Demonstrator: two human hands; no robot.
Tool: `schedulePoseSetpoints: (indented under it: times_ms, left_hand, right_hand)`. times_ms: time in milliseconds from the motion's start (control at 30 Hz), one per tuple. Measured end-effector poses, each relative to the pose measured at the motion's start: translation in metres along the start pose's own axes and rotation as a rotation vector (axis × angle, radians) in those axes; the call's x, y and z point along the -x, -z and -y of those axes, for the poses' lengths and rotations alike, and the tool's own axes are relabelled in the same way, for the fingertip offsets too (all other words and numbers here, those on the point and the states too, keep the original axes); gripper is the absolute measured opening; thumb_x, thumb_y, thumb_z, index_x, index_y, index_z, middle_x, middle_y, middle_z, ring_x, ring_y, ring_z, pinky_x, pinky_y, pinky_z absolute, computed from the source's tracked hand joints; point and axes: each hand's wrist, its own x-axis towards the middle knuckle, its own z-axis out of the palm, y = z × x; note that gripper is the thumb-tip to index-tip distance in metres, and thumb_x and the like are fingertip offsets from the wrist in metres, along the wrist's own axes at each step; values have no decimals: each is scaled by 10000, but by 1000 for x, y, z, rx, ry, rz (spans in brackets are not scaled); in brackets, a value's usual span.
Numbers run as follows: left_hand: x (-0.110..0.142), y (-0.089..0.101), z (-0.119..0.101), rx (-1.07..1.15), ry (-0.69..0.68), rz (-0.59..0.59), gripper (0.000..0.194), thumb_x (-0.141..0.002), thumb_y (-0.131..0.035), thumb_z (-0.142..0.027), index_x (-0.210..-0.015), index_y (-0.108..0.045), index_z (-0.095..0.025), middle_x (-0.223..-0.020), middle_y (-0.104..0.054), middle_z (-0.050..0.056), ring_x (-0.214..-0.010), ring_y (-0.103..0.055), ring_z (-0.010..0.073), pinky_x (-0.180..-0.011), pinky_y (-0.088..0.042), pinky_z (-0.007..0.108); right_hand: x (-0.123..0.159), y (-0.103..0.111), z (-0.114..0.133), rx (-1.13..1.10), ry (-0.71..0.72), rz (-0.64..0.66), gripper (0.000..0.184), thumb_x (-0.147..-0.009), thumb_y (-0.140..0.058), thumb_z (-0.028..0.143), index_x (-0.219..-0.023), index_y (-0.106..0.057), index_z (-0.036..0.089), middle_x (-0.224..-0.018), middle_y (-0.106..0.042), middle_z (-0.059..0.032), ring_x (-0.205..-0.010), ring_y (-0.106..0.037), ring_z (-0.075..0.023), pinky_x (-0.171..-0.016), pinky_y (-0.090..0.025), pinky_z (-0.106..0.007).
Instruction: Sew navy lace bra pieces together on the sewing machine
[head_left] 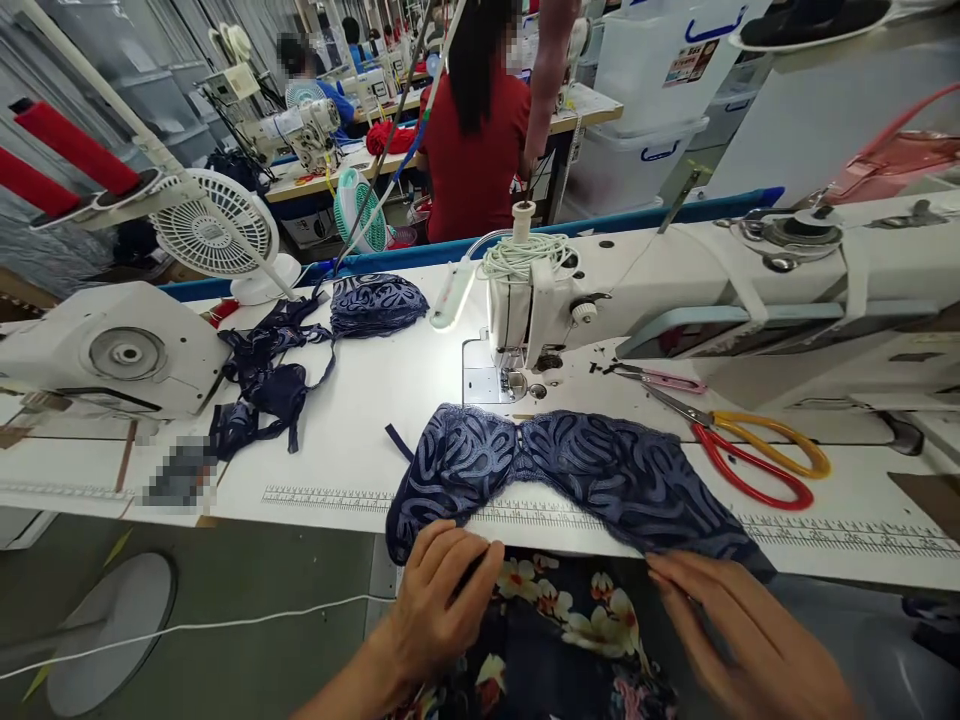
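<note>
A navy lace bra (600,460) lies spread along the table's front edge, its two cups below the sewing machine's presser foot (511,385). My left hand (442,590) is at the lower edge of its left wing, fingers curled together on the fabric. At the lower edge of the right wing, my right hand (750,630) has its fingertips pressed together on the cloth. Both wings hang partly over the table edge. A dark strap end (399,442) sticks out at the upper left of the bra.
Yellow-and-red-handled scissors (750,450) and pink thread snips (667,380) lie right of the needle area. Navy bras with straps (270,390) and a stack of lace cups (379,305) lie left. A fan (214,225) stands behind. A person in red (476,150) sits beyond.
</note>
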Motion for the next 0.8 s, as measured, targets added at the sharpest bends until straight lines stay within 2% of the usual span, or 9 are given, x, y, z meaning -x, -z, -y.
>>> schedulePoseSetpoints:
  times_ms: [133, 267, 433, 567, 700, 800]
  left_hand:
    - [18, 2, 4, -79, -4, -46, 354, -824, -580, 14, -1152, -666, -87, -920, -647, 108, -933, -608, 210, -906, -497, 418]
    - [27, 3, 11, -150, 22, -42, 376, -819, -631, 2, -1180, -655, -100, -941, -647, 107, -949, -612, 212, -915, -494, 417]
    - [32, 3, 18, -277, 111, -6, 364, -871, -647, -111, -1232, -631, -155, -1050, -659, 129, -1037, -618, 250, -956, -476, 439]
    - [37, 5, 29, -290, 83, 59, 435, -891, -548, -46, -1306, -579, -176, -1086, -669, 127, -1058, -619, 258, -963, -470, 446]
    - [31, 12, 33, -258, 75, 67, 404, -904, -568, -87, -1300, -572, -166, -1061, -679, 119, -1020, -634, 243, -940, -484, 425]
    - [11, 13, 19, -193, 84, 19, 345, -901, -612, -134, -1246, -592, -136, -1047, -681, 129, -1009, -637, 239, -928, -503, 418]
  right_hand:
    - [4, -4, 2, -2, 15, 2, 246, -866, -626, 82, -1102, -641, 149, -1001, -674, -83, -929, -645, -187, -875, -497, -329]
    - [2, -9, 3, 44, 77, 37, 296, -845, -640, 47, -1129, -641, 133, -1028, -664, -106, -969, -632, -210, -880, -498, -360]
    - [1, -14, 0, 155, 56, 34, 315, -863, -649, 122, -1176, -633, 152, -1043, -666, -113, -975, -631, -238, -887, -491, -407]
    - [8, -18, -8, 226, 38, 114, 358, -902, -614, 202, -1259, -591, 183, -1127, -662, -121, -1023, -625, -258, -895, -477, -419]
    - [7, -15, -10, 160, 10, 118, 353, -923, -588, 239, -1274, -578, 204, -1160, -651, -115, -1056, -612, -258, -907, -463, -430]
    - [-8, -12, -11, 12, 10, 79, 331, -928, -558, 169, -1255, -576, 219, -1134, -645, -99, -1042, -604, -231, -898, -462, -407]
